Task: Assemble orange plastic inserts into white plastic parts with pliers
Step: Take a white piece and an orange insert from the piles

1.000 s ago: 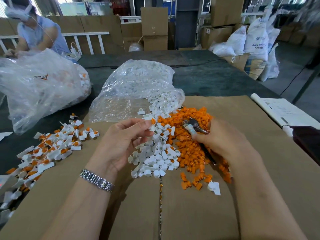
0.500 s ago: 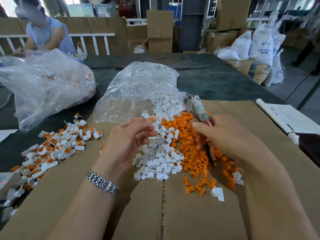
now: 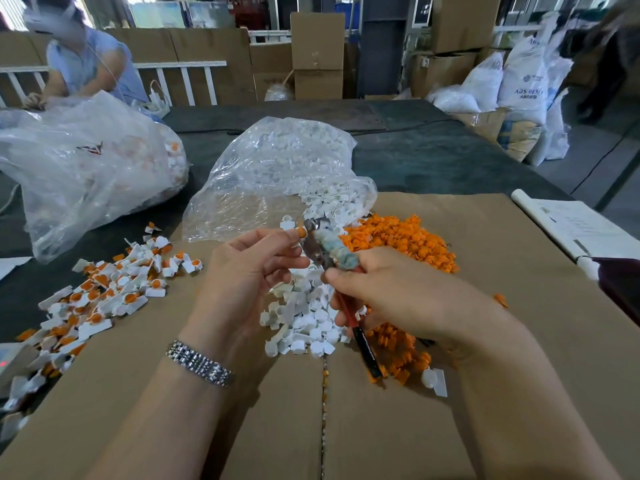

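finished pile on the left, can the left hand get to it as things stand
Probably yes, once it frees up. The finished pile lies open on the cardboard with nothing between it and the left hand, but that hand is pinching a part at the pliers.

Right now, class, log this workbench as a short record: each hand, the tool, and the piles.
left hand: pinches an orange insert at its fingertips
right hand: grips the pliers, head beside the insert
white parts: loose pile between the hands
orange inserts pile: right of the white parts
finished pieces: heap at left
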